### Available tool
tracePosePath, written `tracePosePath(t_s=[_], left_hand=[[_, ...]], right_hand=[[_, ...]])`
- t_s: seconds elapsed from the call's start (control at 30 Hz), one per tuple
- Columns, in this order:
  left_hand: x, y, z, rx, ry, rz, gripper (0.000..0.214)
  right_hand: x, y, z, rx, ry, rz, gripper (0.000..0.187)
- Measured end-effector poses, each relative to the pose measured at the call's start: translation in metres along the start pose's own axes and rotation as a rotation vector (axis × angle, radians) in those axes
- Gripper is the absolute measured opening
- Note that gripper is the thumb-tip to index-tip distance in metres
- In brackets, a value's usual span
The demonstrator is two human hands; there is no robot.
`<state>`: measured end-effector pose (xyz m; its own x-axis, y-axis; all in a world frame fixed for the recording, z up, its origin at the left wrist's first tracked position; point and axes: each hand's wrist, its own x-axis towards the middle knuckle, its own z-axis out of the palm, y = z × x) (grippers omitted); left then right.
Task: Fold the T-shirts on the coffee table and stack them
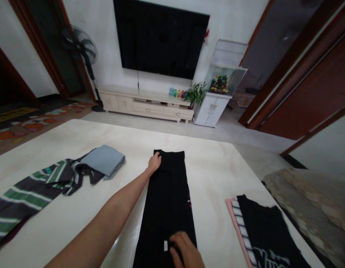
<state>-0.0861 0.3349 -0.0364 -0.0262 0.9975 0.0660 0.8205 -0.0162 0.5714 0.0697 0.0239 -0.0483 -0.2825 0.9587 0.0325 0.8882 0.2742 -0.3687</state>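
Fingers (158, 156) of our left hand (155, 162) bend over the garment (168, 186) at its far left corner, touching it; whether they pinch the cloth, we cannot tell. Those of our right hand (190, 255) curl over the near part of the garment, thumb apart from forefinger, and blur keeps us from telling whether they grip any of it.

Under the garment we see the table (211, 178), pale and faintly veined; the garment lies on it as a long black strip, running away from us. Well beyond the garment stands a low TV stand (127, 105), with the TV (161, 41) on the wall above. Beyond the garment to the left we see a fan (84, 44); beyond to the right, a white cabinet (210, 109) bears a glass tank (221, 78).

Left of the garment, apart from it, lies a loose striped shirt (41, 186). Right of the garment, also apart, a black top (270, 227) with pale lettering overlies a checked cloth (244, 227) and a pink cloth (236, 220). A folded blue cloth (105, 160) sits left of the garment's far end. Smallest, we see a white tag (165, 245) on the garment, just beside our right hand.
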Motion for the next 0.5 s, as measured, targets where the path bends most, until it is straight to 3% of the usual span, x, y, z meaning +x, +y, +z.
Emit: tracePosePath(t_s=[0.07,0.13,0.27,0.33,0.43,0.5], left_hand=[[-0.004,0.001,-0.002,0.015,0.014,0.001,0.036],[-0.009,0.002,-0.005,0.044,0.032,-0.012,0.039],[-0.020,0.017,-0.006,0.119,0.126,-0.012,0.053],[-0.025,0.032,0.002,0.168,0.143,0.119,0.054],[-0.031,0.055,0.023,0.244,-0.034,0.433,0.052],[-0.031,0.066,0.038,0.270,-0.224,0.477,0.058]], right_hand=[[0.012,0.008,-0.007,-0.056,0.168,-0.006,0.035],[0.021,0.015,0.001,-0.148,0.249,0.014,0.045],[0.025,0.023,0.033,-0.235,0.232,0.054,0.056],[0.025,0.025,0.042,-0.257,0.224,0.092,0.057],[0.025,0.027,0.047,-0.283,0.226,0.117,0.059],[0.023,0.031,0.051,-0.296,0.229,0.096,0.060]])
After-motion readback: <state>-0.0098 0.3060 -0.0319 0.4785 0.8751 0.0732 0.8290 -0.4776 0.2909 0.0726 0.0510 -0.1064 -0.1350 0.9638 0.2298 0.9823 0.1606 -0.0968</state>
